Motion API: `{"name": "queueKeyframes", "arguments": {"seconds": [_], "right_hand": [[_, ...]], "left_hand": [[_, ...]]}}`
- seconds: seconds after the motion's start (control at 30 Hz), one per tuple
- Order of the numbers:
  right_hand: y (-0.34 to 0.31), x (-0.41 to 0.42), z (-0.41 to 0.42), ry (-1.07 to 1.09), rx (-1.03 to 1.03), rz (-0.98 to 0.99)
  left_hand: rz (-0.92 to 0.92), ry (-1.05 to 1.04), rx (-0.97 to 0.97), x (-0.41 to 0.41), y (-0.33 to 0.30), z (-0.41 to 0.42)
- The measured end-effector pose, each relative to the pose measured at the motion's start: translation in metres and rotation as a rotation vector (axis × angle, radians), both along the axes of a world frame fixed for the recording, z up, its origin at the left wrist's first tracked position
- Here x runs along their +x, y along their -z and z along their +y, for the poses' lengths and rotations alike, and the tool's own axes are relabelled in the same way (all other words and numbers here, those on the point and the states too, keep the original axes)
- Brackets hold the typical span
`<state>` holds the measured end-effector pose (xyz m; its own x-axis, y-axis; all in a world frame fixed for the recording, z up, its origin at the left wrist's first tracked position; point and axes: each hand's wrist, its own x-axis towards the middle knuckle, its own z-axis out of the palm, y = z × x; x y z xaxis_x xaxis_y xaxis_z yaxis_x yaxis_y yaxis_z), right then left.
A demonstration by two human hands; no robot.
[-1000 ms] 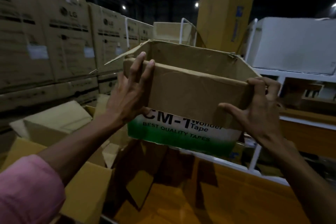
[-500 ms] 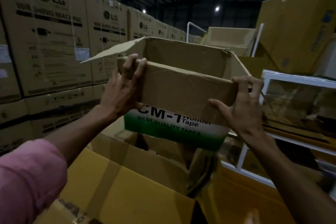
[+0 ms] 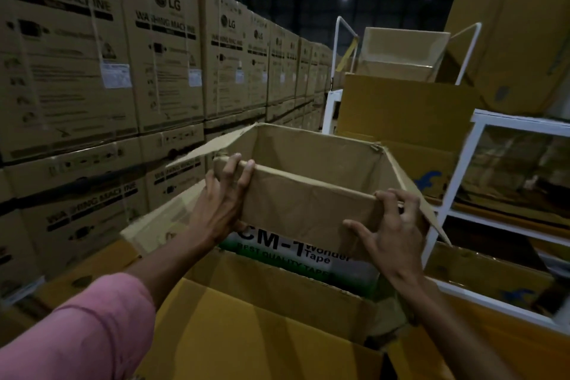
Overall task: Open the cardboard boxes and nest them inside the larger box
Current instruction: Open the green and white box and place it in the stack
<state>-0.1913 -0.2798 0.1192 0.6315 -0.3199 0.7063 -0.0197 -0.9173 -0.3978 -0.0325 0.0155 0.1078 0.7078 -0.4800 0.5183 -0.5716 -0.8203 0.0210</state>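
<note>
- My left hand (image 3: 223, 203) and right hand (image 3: 393, 237) grip the near flap of the open tape box (image 3: 308, 207), mid-frame.
- Its bottom sits inside the big yellow box (image 3: 246, 318) at lower centre.
- Washing-machine cartons (image 3: 123, 71) fill the left.

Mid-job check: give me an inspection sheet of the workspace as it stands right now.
Surface: nothing seen; no table in view.
Job's things: open tape box, flaps up, its bottom just inside the big yellow box.
Clutter: loose cardboard at left.
Grips: left hand holds the tape box's near-left corner; right hand holds the near-right corner.
Cables: nothing seen.
Surroundings: stacked LG cartons at left, white rack and yellow boxes at right.
</note>
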Motion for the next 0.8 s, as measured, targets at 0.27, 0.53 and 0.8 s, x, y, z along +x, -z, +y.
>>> {"name": "queueKeyframes", "arguments": {"seconds": [0.27, 0.53, 0.8], "right_hand": [[0.027, 0.013, 0.028, -0.025, 0.122, 0.173], [0.053, 0.013, 0.034, 0.008, 0.054, 0.645], [0.052, 0.009, 0.023, -0.082, 0.096, 0.903]], "left_hand": [[0.141, -0.03, 0.051, 0.011, 0.026, 0.021], [0.532, -0.155, 0.414, 0.012, 0.024, 0.032], [0.8, -0.103, 0.662, 0.012, 0.0, 0.037]]}}
